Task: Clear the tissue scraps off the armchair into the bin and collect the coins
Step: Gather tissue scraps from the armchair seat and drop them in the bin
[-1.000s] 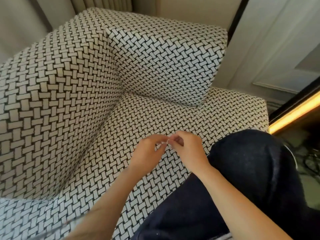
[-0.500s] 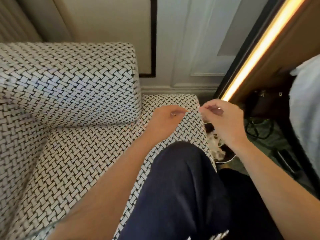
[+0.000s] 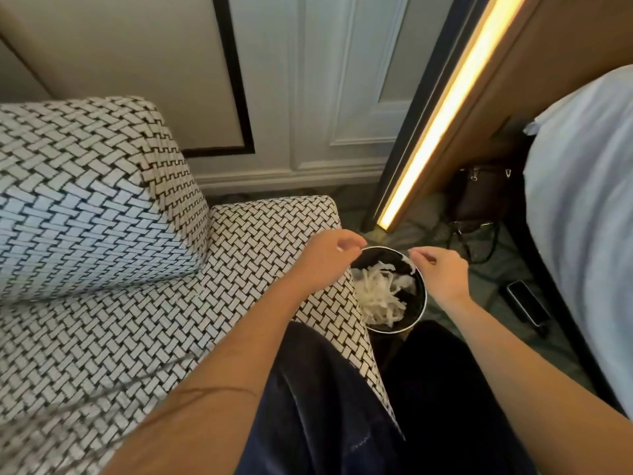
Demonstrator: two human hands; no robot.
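Observation:
The armchair has a black-and-white woven cover, and I see no scraps or coins on its seat. Beside its right edge stands a round black bin with a silver rim, holding a heap of white tissue scraps. My left hand hovers at the bin's left rim, fingers curled round a small pale piece; coin or tissue, I cannot tell. My right hand is over the bin's right rim, thumb and forefinger pinching a thin tissue scrap.
My knee in dark trousers rests on the seat's front corner. A black bag and cables lie on the floor behind the bin. A dark flat device lies by the white-sheeted bed. A lit strip runs up the panel.
The view swung right from the seat to the bin. Both hands, joined over the cushion a second ago, parted and moved to either side of the bin's rim.

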